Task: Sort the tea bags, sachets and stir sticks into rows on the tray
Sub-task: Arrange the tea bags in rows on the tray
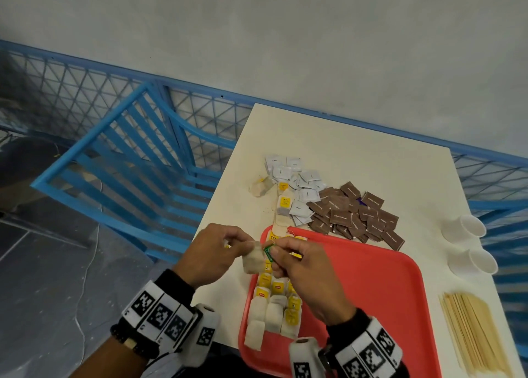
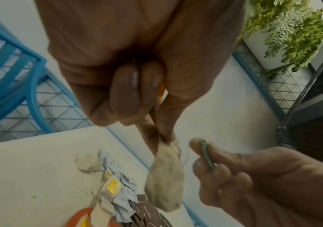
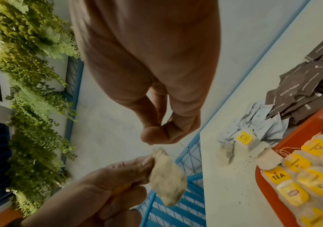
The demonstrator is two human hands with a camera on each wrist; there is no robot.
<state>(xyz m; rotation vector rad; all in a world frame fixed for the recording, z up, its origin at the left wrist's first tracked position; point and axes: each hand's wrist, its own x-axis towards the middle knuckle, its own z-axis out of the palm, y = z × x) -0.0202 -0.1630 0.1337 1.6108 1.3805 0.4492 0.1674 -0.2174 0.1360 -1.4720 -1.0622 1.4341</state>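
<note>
— Holding what, exactly?

— My left hand (image 1: 217,253) pinches a tea bag (image 1: 253,260) by its top corner, and my right hand (image 1: 300,266) pinches its green tag (image 1: 268,254); a thin string joins them. The bag hangs above the near-left edge of the tray (image 1: 371,292).

— How does it handle?

— Light and limp, I judge: thin paper, easy to tear, and specks on the worktop (image 1: 357,149) suggest some leak. Best taken by the top fold or tag, never squeezed at the belly.

— Counts?

— About a dozen tea bags (image 1: 275,306) lie in rows along the tray's left side, with a few more loose beyond it. White sachets (image 1: 297,189), roughly fifteen, and brown sachets (image 1: 354,214), perhaps twenty-five, lie heaped beyond the tray. Two cups (image 1: 468,243). The sticks (image 1: 474,334) overlap too much to count.
</note>
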